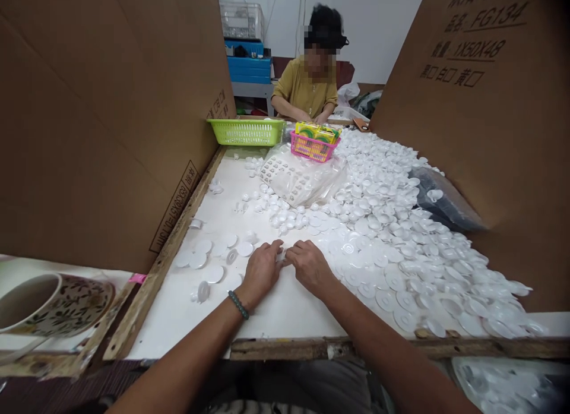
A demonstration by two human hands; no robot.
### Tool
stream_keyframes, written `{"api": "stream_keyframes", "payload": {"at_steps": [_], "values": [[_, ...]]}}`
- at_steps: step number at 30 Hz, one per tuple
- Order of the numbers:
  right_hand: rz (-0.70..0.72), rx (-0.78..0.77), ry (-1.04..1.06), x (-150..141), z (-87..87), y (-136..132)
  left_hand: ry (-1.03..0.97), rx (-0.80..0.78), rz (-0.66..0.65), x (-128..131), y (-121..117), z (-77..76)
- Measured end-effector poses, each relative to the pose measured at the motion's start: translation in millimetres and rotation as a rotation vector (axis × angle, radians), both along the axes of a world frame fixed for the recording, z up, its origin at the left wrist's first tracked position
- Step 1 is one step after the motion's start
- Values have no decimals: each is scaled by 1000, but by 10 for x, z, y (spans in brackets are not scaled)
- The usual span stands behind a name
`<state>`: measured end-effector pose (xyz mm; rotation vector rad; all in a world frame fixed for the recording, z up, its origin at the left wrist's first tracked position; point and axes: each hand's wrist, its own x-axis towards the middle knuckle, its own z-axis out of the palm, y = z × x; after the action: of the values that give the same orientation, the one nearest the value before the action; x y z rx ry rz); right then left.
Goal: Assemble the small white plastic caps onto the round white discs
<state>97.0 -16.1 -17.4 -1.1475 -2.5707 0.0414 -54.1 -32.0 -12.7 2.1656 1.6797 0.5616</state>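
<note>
My left hand (263,270), with a beaded bracelet (238,305) at the wrist, meets my right hand (310,265) over the middle of the white tabletop (271,319). Between their fingertips is a small white plastic piece (281,255), mostly hidden by the fingers. Both hands are closed in a pinch around it. Left of them lie several loose white round discs (214,274), some flat and some tilted. To the right, flat white discs (348,247) spread out and run into a large heap of white plastic parts (383,206).
Tall cardboard sheets (102,117) wall both sides. A green basket (247,132), a pink basket (314,147) of yellow packets and a clear plastic bag (298,175) sit toward the back. Opposite, a person in a yellow top (307,87) works. A floral mug (66,304) stands far left.
</note>
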Motion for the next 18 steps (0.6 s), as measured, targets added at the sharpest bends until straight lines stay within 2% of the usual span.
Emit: {"api": "stream_keyframes", "payload": {"at_steps": [2,5,9,12,15,18], "values": [[-38,-34,81,19,-33,16,-21,3,-14,-42,-9,5],[-139,-188,353,36,-14,38,-67,24,-9,-103,-28,34],[-263,-612,712,13,81,54,-187,15,-35,-138,-13,129],[-274,-836,824,-1,118,72,-265,-122,-21,-121,56,215],[-246,-773,805,29,125,89,-317,-276,59,-90,161,253],[-129,-620,640,101,140,95,-382,-427,99,-67,278,227]]}}
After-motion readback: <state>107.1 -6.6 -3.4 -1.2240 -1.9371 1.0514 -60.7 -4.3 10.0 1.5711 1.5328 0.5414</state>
